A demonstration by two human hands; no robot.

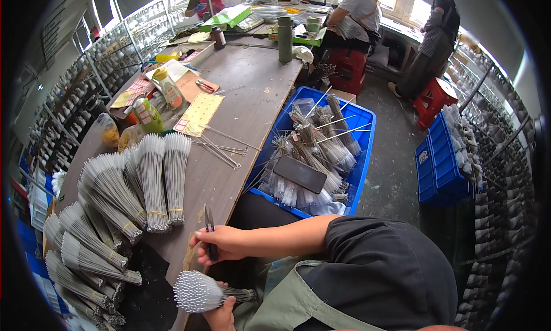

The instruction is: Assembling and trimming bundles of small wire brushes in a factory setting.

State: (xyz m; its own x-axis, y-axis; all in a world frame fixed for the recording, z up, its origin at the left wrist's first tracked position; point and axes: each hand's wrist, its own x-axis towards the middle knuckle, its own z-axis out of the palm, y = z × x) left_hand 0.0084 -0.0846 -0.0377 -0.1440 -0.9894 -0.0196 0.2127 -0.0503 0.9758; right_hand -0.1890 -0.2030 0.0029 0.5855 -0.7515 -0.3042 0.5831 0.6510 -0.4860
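Observation:
A bundle of thin wire brushes (198,292), white bristle tips fanned toward the left, rests in my left hand (221,316), whose fingers wrap round its narrower wire part. Just above it, my right hand (227,243) is closed on a pair of dark thread snips (210,228). Their blades point up, toward the table (252,73), and stay clear of the bundle. Several more tied brush bundles (155,182) lie fanned on the table's left side, yellowish bands round their wire ends. Others (86,262) are piled nearer to me at the lower left.
Right of the table stands a blue crate (367,141) of brush bundles with a dark phone (299,174) on top. A green flask (285,39), bottles (169,89) and loose wire rods (221,150) lie on the table. Red stools (434,101) and people are beyond.

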